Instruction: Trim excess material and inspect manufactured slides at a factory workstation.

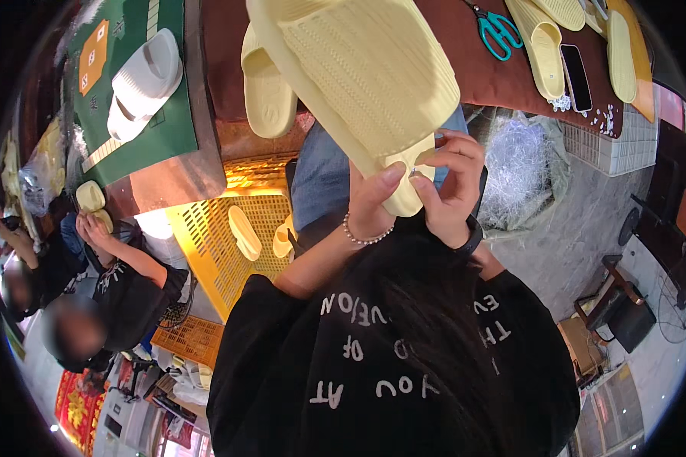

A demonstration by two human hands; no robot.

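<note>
A pale yellow slide sandal (373,76) is held up close in front of me, its ribbed side facing the camera. My left hand (370,202), with a beaded bracelet at the wrist, grips its lower end, thumb pressed on the smooth yellow part. Beside it my right hand (450,186), wearing a dark wristband, pinches thumb and forefinger at a tiny shiny piece (413,171) on that end; its kind is too small to make out. Another yellow slide sandal (270,95) lies on the brown-covered table, left of the held one.
Teal-handled scissors (499,34), more yellow sandals (543,53) and a phone (577,76) lie on the table at right. Below hangs a bag of clear plastic strands (522,167). A yellow crate (206,247) holds sandals at left. A co-worker (126,282) sits left near a white sandal (149,80).
</note>
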